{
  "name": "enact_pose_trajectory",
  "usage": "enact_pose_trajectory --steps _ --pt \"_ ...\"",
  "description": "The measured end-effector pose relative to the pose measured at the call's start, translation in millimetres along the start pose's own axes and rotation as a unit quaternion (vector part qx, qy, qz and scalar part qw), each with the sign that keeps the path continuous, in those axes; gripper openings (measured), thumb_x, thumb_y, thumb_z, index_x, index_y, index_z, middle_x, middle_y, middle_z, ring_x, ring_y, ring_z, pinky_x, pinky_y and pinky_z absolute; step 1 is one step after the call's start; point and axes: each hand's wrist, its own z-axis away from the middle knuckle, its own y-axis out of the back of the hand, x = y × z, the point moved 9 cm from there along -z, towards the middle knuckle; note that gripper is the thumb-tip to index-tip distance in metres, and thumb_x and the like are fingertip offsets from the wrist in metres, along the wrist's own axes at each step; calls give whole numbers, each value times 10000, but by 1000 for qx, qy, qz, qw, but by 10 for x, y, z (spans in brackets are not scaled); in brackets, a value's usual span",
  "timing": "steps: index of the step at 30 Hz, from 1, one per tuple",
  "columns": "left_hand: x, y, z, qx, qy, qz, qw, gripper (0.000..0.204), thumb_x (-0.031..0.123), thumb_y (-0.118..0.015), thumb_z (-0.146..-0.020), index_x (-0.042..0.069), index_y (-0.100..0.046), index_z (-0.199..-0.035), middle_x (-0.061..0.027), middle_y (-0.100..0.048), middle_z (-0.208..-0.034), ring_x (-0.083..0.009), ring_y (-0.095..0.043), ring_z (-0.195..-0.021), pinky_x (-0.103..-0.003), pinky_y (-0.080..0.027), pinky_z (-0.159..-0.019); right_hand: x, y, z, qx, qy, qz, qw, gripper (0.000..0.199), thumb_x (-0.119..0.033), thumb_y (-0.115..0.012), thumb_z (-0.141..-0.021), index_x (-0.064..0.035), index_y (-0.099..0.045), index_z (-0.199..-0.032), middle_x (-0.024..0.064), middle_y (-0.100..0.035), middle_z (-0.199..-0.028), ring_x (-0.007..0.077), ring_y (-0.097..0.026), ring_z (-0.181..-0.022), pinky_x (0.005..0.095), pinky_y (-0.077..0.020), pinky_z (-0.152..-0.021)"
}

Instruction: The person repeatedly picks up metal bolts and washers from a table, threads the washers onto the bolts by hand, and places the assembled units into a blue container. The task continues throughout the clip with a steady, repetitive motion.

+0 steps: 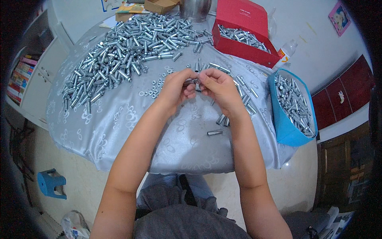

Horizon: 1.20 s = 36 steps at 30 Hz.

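Observation:
Close together over the middle of the table, my left hand (176, 87) and my right hand (223, 88) have their fingers closed around a small silver expansion bolt (189, 82). Its ends are mostly covered by my fingers, so I cannot tell how its parts sit. Left of my hands lie loose nuts and washers (153, 93). Several metal sleeves (250, 90) are scattered around my right hand, and one lone sleeve (215, 132) lies nearer to me. A large heap of silver expansion bolts (127, 49) spreads over the far left of the table.
A red box (248, 53) with an upright lid holds more bolts at the far right. Nearer stands a blue fabric bin (292, 129), filled with bolts. A plastic bottle (287, 51), a metal pot (195, 10) and a shiny grey tablecloth (119, 123) are around. A blue stool (51, 183) stands on the floor.

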Motion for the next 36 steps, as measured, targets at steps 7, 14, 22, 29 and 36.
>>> enact_pose_trajectory --steps 7,14,22,29,36 --pt "-19 -121 38 -37 11 47 998 200 269 -521 -802 74 -486 -771 35 -354 -543 -64 -319 -459 -218 -317 -472 14 -31 44 -7 -36 -66 997 199 -206 -628 -789 -59 -581 -914 -4 -589 -762 53 -518 -663 176 -393 -562" --pt "54 -53 -51 -28 -39 90 995 200 241 -498 -875 87 -443 -760 46 -337 -543 -52 -303 -467 -212 -289 -445 -257 24 76 94 120 106 983 186 -123 -626 -780 -28 -627 -940 18 -596 -821 83 -549 -776 195 -435 -654" --pt "119 66 -41 29 -59 32 997 240 253 -520 -859 101 -423 -701 42 -361 -555 -57 -312 -474 -210 -284 -434 -235 62 69 90 114 235 961 188 -122 -637 -761 -2 -631 -906 42 -592 -771 71 -524 -677 205 -420 -589" --pt "143 65 -37 22 -52 21 998 231 239 -512 -861 120 -397 -699 57 -298 -530 -55 -276 -458 -223 -261 -427 -538 -44 218 116 206 377 896 191 -126 -662 -715 -23 -617 -868 24 -540 -722 95 -478 -599 224 -391 -526" --pt "80 17 -26 0 -21 -14 1000 223 246 -529 -853 117 -413 -713 60 -295 -532 -51 -272 -459 -219 -259 -428 -521 -69 203 48 235 462 854 283 -154 -677 -691 -62 -600 -948 40 -542 -720 128 -485 -587 240 -410 -541"
